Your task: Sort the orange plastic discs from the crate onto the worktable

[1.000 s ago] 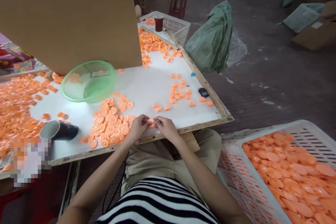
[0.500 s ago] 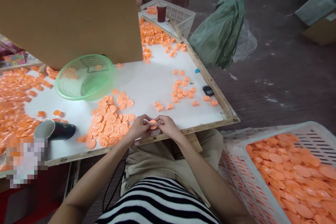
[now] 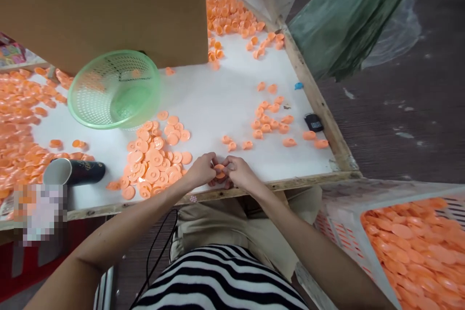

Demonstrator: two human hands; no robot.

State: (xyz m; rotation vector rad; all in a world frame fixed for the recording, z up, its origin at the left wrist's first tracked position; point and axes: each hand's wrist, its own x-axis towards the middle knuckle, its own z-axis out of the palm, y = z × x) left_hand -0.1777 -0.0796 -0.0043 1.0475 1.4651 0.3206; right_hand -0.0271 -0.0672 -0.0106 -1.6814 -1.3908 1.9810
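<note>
Between my two hands, just above the table's front edge, is a small orange plastic disc (image 3: 219, 170). My left hand (image 3: 204, 169) pinches its left side, and my right hand (image 3: 237, 170) grips it from the right with bent fingers. Part of the disc is covered by the fingertips. To the left of my left hand lies a heap of flat orange discs (image 3: 154, 160) with a ring in the middle. Beyond my right hand, small orange cup-like pieces (image 3: 267, 126) are scattered over the white tabletop (image 3: 203, 101).
A green basket (image 3: 114, 89) stands before a large cardboard sheet (image 3: 109, 9). A dark cup (image 3: 85, 172) lies on its side at left, near many orange pieces. Wooden strips (image 3: 316, 92) edge the table. A white crate (image 3: 345, 223) full of orange discs stands at lower right.
The view has shifted down and closer, so the table things appear displaced. Both hands stay together on the disc near the table edge, with the fingers slightly rearranged.
</note>
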